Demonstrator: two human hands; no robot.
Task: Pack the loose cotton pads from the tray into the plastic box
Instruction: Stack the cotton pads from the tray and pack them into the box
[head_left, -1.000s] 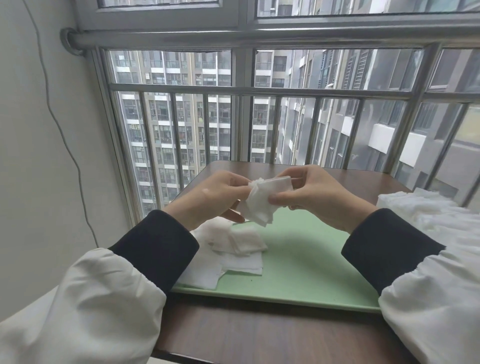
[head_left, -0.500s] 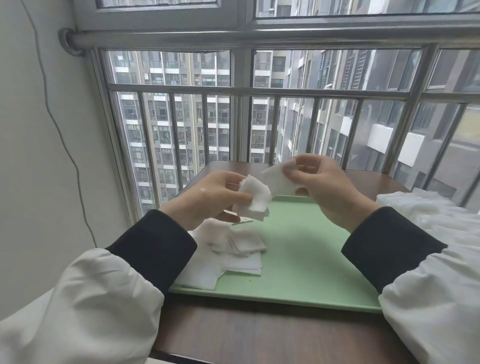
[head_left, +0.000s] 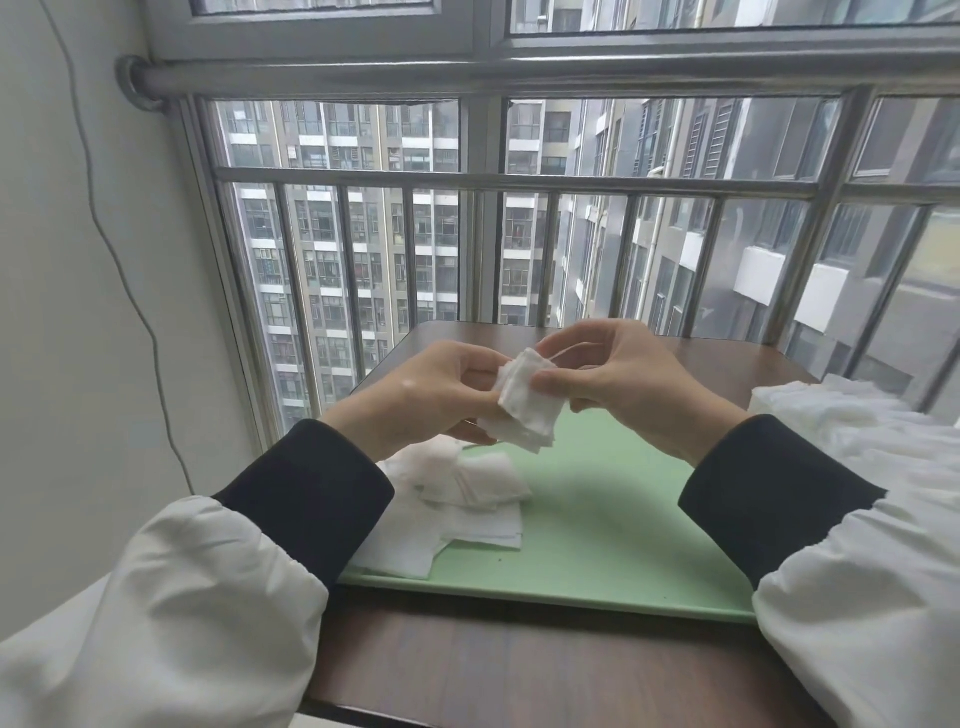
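Observation:
Above the green tray (head_left: 597, 530) both hands hold a small stack of white square cotton pads (head_left: 527, 402). My left hand (head_left: 431, 395) grips the stack from the left, fingers curled under it. From the right, my right hand (head_left: 618, 374) pinches its top edge with thumb and fingers. More loose cotton pads (head_left: 462, 499) lie overlapping on the tray's left part, partly hidden by my left sleeve. No plastic box is in view.
The tray lies on a dark brown wooden table (head_left: 519, 670) against a barred window (head_left: 519, 182). A heap of white pads or cloth (head_left: 831, 415) sits at the right edge, behind my right sleeve. A thin cable (head_left: 104, 234) hangs down the left wall.
Half a second ago my hands were apart, each with pads; now the right hand has brought its pad back onto the left hand's stack and both hold it together.

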